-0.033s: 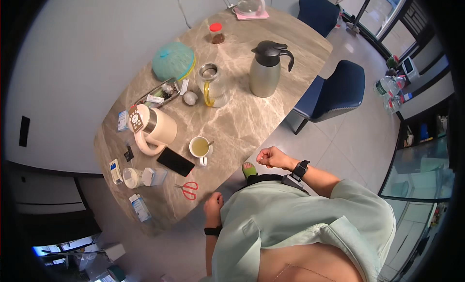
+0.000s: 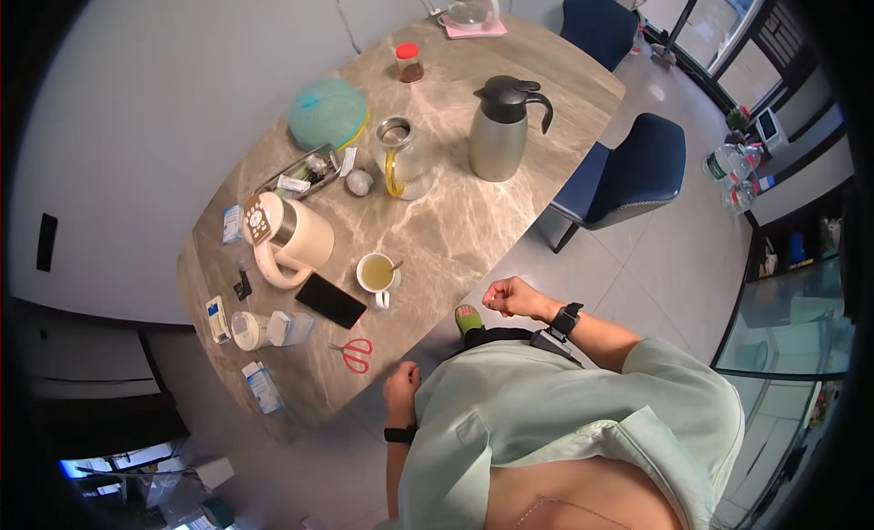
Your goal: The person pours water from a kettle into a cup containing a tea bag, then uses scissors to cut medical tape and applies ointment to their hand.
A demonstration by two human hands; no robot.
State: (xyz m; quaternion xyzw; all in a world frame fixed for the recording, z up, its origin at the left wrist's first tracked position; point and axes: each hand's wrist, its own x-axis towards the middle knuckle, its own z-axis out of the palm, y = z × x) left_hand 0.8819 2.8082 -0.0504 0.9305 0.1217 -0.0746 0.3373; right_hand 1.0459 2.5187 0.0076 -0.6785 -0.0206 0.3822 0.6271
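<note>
My left hand (image 2: 401,391) hangs beside the table's near edge with its fingers curled in, touching nothing on the table. Loosely closed too, my right hand (image 2: 513,298) is over the floor in front of my body; I see nothing in it. Closest to the left hand on the marble-patterned table (image 2: 464,257) lie red-handled scissors (image 2: 357,356). Beyond them are a black phone (image 2: 330,300) and a white cup (image 2: 378,274) of yellowish liquid with a spoon in it. A cream electric kettle (image 2: 305,239) stands behind the phone.
A silver thermos jug (image 2: 498,134), a glass pitcher (image 2: 410,170), a red-lidded jar (image 2: 409,64) and a teal domed cover (image 2: 326,114) stand farther back. Small boxes (image 2: 263,388) and a round tub (image 2: 248,331) sit at the left. A blue chair (image 2: 643,170) stands right of the table.
</note>
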